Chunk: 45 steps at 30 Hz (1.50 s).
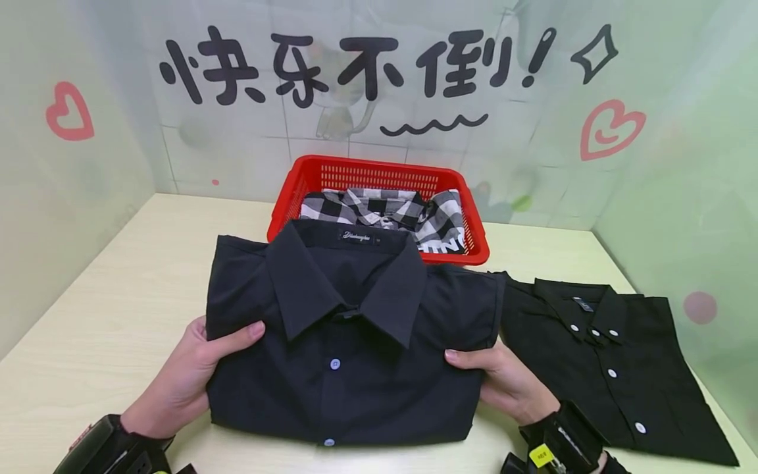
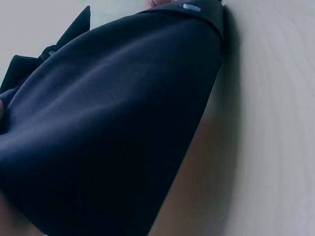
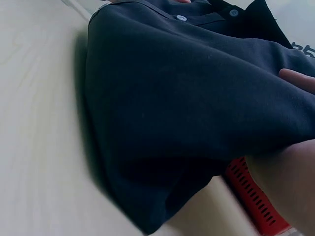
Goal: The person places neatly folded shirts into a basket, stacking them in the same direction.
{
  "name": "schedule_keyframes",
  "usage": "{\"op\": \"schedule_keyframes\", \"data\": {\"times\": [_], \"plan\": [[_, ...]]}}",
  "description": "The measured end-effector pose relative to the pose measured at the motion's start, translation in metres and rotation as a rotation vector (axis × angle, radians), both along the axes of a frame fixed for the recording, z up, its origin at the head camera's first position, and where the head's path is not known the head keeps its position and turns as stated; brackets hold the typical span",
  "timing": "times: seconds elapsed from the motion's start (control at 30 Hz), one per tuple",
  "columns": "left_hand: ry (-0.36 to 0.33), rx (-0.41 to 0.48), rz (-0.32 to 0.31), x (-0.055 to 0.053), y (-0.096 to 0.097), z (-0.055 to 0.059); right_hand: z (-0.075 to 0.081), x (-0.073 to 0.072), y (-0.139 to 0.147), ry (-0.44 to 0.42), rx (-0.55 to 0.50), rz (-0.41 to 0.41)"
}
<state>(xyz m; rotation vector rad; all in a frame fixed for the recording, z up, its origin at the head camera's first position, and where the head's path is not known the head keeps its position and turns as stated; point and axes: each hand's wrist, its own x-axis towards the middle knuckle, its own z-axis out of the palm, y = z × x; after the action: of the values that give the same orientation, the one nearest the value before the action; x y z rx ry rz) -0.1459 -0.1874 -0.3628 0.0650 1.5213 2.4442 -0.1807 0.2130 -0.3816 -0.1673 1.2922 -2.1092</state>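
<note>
A folded dark shirt (image 1: 379,388) with a pointed collar and pale buttons is held up above the table by both hands. My left hand (image 1: 192,368) grips its left side, thumb on the front and the other fingers hidden behind. On the opposite side my right hand (image 1: 509,382) holds it the same way, thumb across the front. In the left wrist view the shirt's dark cloth (image 2: 113,113) fills the middle, its lower edge close to the table. The right wrist view shows the dark cloth (image 3: 187,98) with a loose corner hanging down.
Behind the held shirt stands a red basket (image 1: 474,234) with a black-and-white checked shirt (image 1: 379,201) inside. A second black shirt (image 1: 598,375) lies folded on the table (image 1: 89,316) at the right. Printed curtains (image 1: 669,197) enclose the back and sides.
</note>
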Motion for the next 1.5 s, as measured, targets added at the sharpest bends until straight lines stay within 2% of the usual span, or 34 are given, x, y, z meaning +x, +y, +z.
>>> {"op": "schedule_keyframes", "data": {"times": [0.53, 0.8, 1.0, 1.27, 1.4, 1.5], "plan": [[0.033, 0.030, 0.002, -0.019, 0.007, 0.014, 0.022, -0.014, 0.007, 0.080, 0.074, -0.055], [0.063, 0.022, -0.005, -0.030, 0.015, 0.029, 0.034, -0.022, 0.014, 0.111, 0.067, -0.092], [0.109, 0.040, 0.032, -0.039, 0.023, 0.043, 0.044, -0.031, 0.017, 0.136, 0.037, -0.114], [0.165, 0.061, 0.033, -0.048, 0.036, 0.055, 0.052, -0.036, 0.026, 0.133, 0.015, -0.171], [0.165, 0.033, 0.031, -0.052, 0.040, 0.058, 0.056, -0.041, 0.029, 0.115, 0.029, -0.208], [0.163, 0.011, 0.055, -0.057, 0.044, 0.061, 0.059, -0.047, 0.029, 0.103, 0.026, -0.239]]}}
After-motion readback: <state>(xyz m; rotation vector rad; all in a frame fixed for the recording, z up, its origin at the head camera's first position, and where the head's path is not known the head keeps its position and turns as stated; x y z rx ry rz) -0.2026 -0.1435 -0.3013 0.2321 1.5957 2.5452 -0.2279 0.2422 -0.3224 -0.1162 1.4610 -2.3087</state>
